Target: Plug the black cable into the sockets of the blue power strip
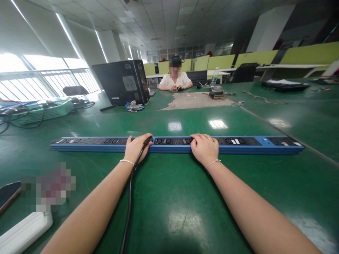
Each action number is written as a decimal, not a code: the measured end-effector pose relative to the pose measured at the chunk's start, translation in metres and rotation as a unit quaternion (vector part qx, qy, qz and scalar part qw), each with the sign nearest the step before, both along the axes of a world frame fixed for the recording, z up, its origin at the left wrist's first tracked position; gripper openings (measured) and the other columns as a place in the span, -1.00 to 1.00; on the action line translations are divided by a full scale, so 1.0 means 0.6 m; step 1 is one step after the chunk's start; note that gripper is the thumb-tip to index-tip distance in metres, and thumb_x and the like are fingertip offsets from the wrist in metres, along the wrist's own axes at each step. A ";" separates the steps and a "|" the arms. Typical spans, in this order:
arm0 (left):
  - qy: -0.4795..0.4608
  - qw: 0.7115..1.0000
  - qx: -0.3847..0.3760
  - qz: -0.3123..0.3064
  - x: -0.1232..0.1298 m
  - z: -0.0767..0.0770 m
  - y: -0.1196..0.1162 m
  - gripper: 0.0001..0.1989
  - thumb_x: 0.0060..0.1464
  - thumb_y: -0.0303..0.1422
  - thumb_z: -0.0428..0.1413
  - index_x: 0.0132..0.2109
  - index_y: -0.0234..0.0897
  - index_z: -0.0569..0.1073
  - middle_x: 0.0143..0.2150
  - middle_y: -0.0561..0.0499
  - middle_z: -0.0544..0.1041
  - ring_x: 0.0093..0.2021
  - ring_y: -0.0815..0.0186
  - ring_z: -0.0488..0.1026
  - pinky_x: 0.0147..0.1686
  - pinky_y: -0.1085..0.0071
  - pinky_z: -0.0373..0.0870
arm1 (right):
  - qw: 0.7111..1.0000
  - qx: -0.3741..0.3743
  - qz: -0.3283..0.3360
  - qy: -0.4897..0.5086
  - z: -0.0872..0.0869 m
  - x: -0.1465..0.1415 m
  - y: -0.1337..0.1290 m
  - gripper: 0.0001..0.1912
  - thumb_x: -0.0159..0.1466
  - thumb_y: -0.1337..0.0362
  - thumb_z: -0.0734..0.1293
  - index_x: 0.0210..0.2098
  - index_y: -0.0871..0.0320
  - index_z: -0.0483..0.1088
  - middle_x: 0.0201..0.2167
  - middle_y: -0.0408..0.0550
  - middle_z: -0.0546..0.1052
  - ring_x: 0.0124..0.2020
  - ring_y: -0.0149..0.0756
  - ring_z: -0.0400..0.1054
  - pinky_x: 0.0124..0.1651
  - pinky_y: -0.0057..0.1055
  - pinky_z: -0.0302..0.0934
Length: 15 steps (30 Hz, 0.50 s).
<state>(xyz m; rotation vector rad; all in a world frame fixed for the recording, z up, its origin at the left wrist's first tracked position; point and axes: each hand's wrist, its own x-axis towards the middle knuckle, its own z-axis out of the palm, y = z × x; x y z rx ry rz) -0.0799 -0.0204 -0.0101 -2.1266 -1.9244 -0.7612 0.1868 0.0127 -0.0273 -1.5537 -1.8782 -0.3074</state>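
Observation:
A long blue power strip point(172, 149) with black sockets lies crosswise on the green table. My left hand point(136, 148) is over the strip left of its middle, closed around the black plug point(148, 140) of a power cable point(129, 201). That cable runs down past my left wrist towards the near edge. Whether the plug sits in a socket is hidden by my fingers. Right of the middle, my right hand point(205, 148) grips the strip, its fingers curled over the top and far side.
A black computer case point(122, 83) stands back left, with gloves point(134, 106) beside it. Further left is a green basket point(45, 111) with cables. Across the table sits a person point(176, 79), near a bottle point(215, 76). A white object point(25, 233) lies near left.

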 end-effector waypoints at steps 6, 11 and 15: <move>0.052 0.998 -0.024 0.009 -0.002 0.012 -0.002 -0.69 0.15 -0.15 -0.09 0.03 0.02 0.32 -0.07 0.07 0.54 -0.10 0.21 0.46 0.18 -0.03 -0.20 | 1.000 -0.007 0.004 0.005 0.002 0.000 -0.001 -0.70 0.22 0.29 0.13 -0.20 0.05 0.47 -0.16 -0.10 0.53 -0.10 -0.22 0.28 -0.06 -0.25 -0.09; 0.025 0.999 -0.030 0.008 0.000 0.013 -0.005 -0.69 0.15 -0.17 -0.09 0.03 -0.01 0.32 -0.04 0.05 0.52 -0.08 0.25 0.45 0.06 0.21 0.16 | 1.000 -0.003 0.011 0.003 0.002 0.002 -0.002 -0.70 0.23 0.29 0.13 -0.19 0.04 0.46 -0.15 -0.12 0.53 -0.10 -0.24 0.28 -0.07 -0.27 -0.08; -0.031 0.999 -0.019 -0.009 -0.002 -0.002 0.001 -0.71 0.13 -0.23 -0.05 -0.01 -0.06 0.35 -0.08 0.05 0.54 -0.11 0.24 0.46 0.04 0.21 0.19 | 1.000 -0.005 0.013 0.000 0.003 0.001 -0.002 -0.69 0.24 0.29 0.12 -0.18 0.05 0.46 -0.14 -0.09 0.53 -0.09 -0.23 0.27 -0.08 -0.27 -0.07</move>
